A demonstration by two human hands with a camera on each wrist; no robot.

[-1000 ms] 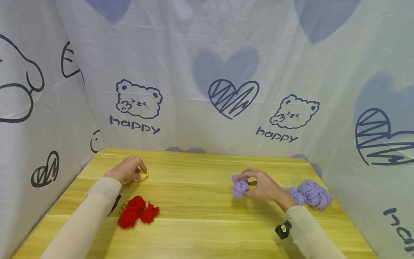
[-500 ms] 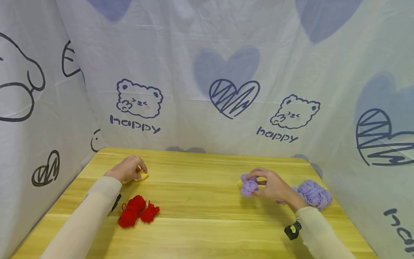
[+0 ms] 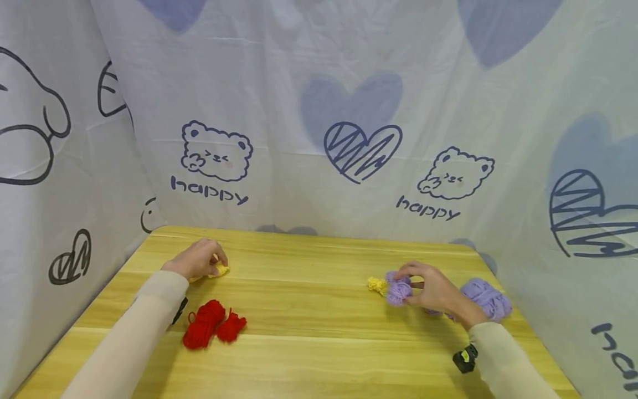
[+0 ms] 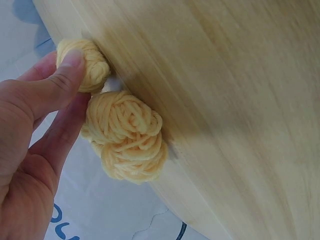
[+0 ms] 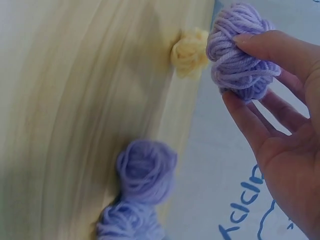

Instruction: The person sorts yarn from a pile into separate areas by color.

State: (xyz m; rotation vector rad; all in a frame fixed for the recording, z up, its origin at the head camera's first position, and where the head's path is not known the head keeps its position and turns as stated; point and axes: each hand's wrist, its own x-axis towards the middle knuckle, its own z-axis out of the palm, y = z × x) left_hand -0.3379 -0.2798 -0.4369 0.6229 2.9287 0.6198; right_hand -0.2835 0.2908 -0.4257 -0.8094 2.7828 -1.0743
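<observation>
My left hand point(image 3: 198, 259) pinches a small yellow yarn ball point(image 4: 86, 65) between thumb and fingers at the table's far left. Touching or nearly touching it is a larger yellow yarn bundle point(image 4: 127, 137), mostly hidden by the hand in the head view. On the right, a lilac yarn ball point(image 5: 242, 52) is held above the table by the thumb and fingertips of my right hand point(image 3: 432, 289). Just left of it lies a small yellow yarn ball point(image 3: 377, 285). More lilac yarn point(image 3: 485, 299) rests beyond the right wrist, as a bigger bundle and a smaller ball point(image 5: 147, 172).
A red yarn bundle point(image 3: 204, 324) and a smaller red ball point(image 3: 231, 326) lie near my left forearm. The wooden table point(image 3: 309, 354) ends at a printed white cloth point(image 3: 284, 138) behind and at both sides.
My right hand has moved to the right with the lilac yarn ball, bringing the small yellow ball behind it into sight. The left hand has kept its place.
</observation>
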